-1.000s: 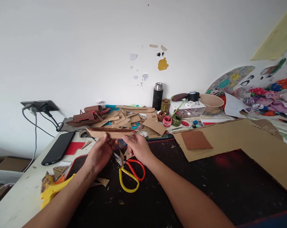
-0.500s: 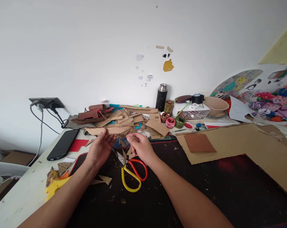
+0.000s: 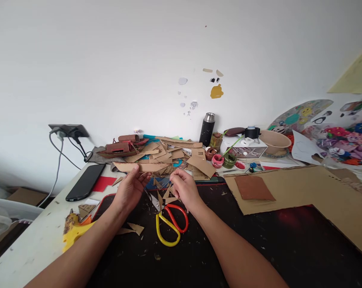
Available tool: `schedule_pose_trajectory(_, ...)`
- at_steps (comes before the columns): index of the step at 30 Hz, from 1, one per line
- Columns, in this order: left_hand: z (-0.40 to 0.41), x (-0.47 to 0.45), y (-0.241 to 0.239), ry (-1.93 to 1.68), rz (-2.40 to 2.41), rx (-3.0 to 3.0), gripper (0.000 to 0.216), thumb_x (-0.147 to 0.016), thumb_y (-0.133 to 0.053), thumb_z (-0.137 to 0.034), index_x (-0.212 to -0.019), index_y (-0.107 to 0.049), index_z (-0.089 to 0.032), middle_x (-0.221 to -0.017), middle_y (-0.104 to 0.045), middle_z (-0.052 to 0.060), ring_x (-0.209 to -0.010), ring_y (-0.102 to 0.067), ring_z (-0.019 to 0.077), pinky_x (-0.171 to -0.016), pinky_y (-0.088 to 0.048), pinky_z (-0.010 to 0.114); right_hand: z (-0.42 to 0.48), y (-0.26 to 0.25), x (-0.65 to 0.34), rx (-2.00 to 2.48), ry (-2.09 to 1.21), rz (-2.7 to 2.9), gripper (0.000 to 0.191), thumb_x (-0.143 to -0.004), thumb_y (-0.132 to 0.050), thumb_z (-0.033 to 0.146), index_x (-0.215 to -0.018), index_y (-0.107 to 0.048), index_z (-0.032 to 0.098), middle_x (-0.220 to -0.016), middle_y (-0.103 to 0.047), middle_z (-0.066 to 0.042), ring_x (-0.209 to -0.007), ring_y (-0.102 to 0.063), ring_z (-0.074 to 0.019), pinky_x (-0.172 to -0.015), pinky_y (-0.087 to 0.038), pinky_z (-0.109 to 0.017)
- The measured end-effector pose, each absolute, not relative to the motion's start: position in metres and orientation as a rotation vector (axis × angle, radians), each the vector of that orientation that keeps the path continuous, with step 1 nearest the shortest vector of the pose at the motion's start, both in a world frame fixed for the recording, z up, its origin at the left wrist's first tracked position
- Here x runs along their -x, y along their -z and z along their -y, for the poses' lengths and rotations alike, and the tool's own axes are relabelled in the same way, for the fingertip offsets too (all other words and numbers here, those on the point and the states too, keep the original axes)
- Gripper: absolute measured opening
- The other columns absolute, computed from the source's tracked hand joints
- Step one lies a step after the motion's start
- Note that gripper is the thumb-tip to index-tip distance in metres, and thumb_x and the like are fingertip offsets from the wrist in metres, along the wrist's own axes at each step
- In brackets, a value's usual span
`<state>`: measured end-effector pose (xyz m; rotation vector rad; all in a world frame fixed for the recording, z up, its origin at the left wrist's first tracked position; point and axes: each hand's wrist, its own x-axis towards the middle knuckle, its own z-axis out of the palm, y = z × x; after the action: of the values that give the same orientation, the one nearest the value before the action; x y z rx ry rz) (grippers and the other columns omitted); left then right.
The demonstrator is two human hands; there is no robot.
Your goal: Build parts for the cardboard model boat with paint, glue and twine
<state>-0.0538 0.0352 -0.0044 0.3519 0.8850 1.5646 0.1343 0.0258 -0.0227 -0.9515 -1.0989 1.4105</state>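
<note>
Holding the strip (image 3: 154, 168) is my left hand (image 3: 131, 186)'s job. My thumb presses the near side and my fingers curl below, maybe so the thin card stays flat and does not bend. The strip is up in front of me, just before the pile of scraps (image 3: 166, 153), and its long side faces me, which makes it easy to look at.

My right hand (image 3: 183, 186) is near the strip's right end but looks apart from it. Its fingers are bent in and its thumb is tucked close. I cannot tell if something tiny is pinched there.

Under my hands, the scissors (image 3: 154, 203) lie on the dark mat (image 3: 229, 248). The yellow and red handles point to me, so I think they are easy to grab. The glue gun (image 3: 74, 231) is by my left arm, close enough to reach.

Behind my left hand sit 2 boats (image 3: 119, 149), back from the mess, maybe to keep them safe. The big card (image 3: 289, 182) lies to my right, out of my hands' way, with 1 brown square (image 3: 255, 189) on it.
</note>
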Motion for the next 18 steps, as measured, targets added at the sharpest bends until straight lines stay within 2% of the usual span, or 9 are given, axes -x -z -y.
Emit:
schedule_pose_trajectory(7,-0.0340,0.0525,0.0041,-1.557,-0.885,-0.352,0.014,-0.096,-0.072,-0.013,-0.083,-0.070,-0.017,-0.075,-0.078,0.005,-0.069,-0.077,0.0184,-0.065,-0.064,0.026,-0.0262,0.0260,-0.1307,0.950,-1.433,1.058,0.017,-0.077,-0.060,0.037,-0.069,-0.049,0.026,-0.042,-0.031,0.014,-0.032,-0.028,-0.0081,-0.034,-0.021,-0.023)
schedule_pose_trajectory(13,-0.0346,0.0544,0.0089,-1.555,-0.856,-0.392,0.012,-0.090,-0.081,-0.015,-0.085,-0.070,-0.017,-0.079,-0.078,0.005,-0.071,-0.076,0.0189,-0.068,-0.064,0.028,-0.0252,0.0261,-0.1292,0.964,-1.430,1.096,0.020,-0.078,-0.060,0.038,-0.069,-0.048,0.026,-0.042,-0.030,0.014,-0.033,-0.029,-0.0082,-0.036,-0.021,-0.023)
schedule_pose_trajectory(18,-0.0349,0.0542,0.0099,-1.546,-0.865,-0.398,0.014,-0.090,-0.081,-0.017,-0.083,-0.069,-0.018,-0.076,-0.078,0.004,-0.071,-0.077,0.0187,-0.067,-0.064,0.027,-0.0253,0.0276,-0.1300,0.971,-1.410,1.147,0.023,-0.081,-0.059,0.038,-0.066,-0.046,0.026,-0.041,-0.031,0.013,-0.034,-0.030,-0.0085,-0.038,-0.022,-0.022)
